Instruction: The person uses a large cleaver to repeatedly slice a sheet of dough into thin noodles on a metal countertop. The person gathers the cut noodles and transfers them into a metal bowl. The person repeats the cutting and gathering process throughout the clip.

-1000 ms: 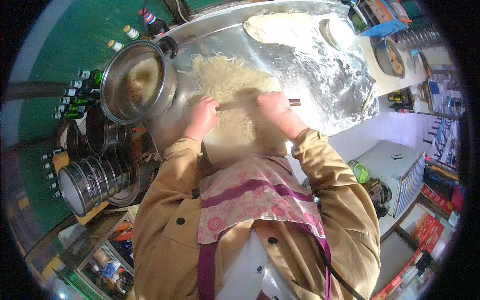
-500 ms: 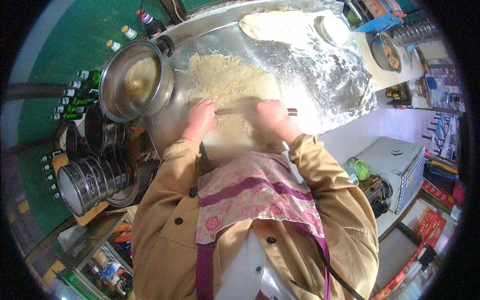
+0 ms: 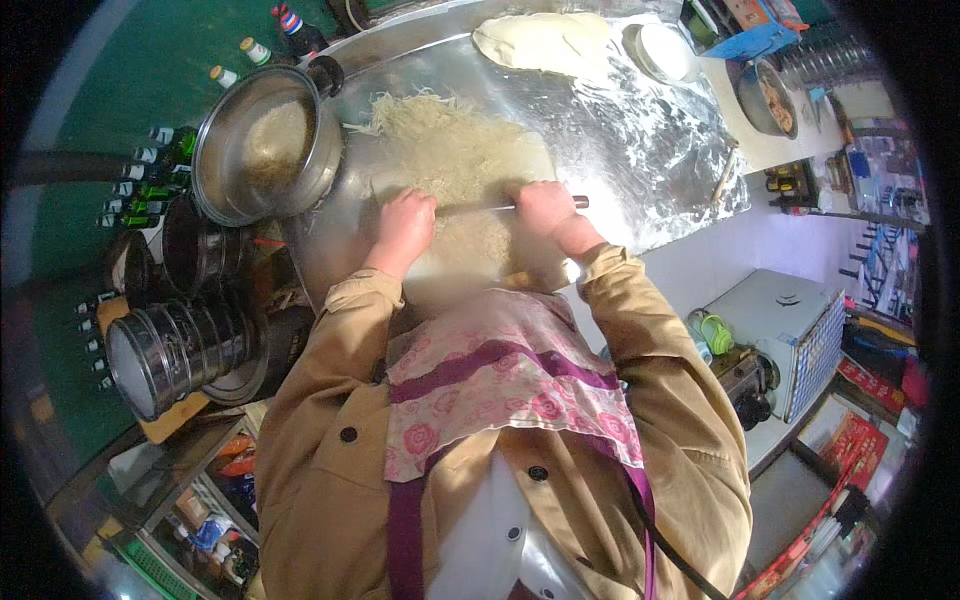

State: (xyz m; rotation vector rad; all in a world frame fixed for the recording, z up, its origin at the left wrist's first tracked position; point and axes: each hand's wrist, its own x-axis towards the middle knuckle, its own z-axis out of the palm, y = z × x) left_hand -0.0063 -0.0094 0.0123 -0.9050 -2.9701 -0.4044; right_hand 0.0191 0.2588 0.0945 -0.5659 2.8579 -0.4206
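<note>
A long thin knife lies crosswise over a heap of pale shreds on a metal worktop. My right hand is closed round its dark handle, whose end sticks out to the right. At the opposite end, my left hand is closed on the knife; its fingers hide how that end is shaped. Longer shreds show at the heap's far left, while finer bits spread on the near side of the blade. The blade's lower edge is blurred.
A steel pot holding a pale heap stands left of the shreds. Rolled dough lies at the back, beside a white-topped round container on floured metal. Green bottles and stacked steel rings stand left; a bowl sits far right.
My right hand and the knife handle have shifted slightly away from me over the shreds. My left hand has barely moved. The whole view has tilted a little.
</note>
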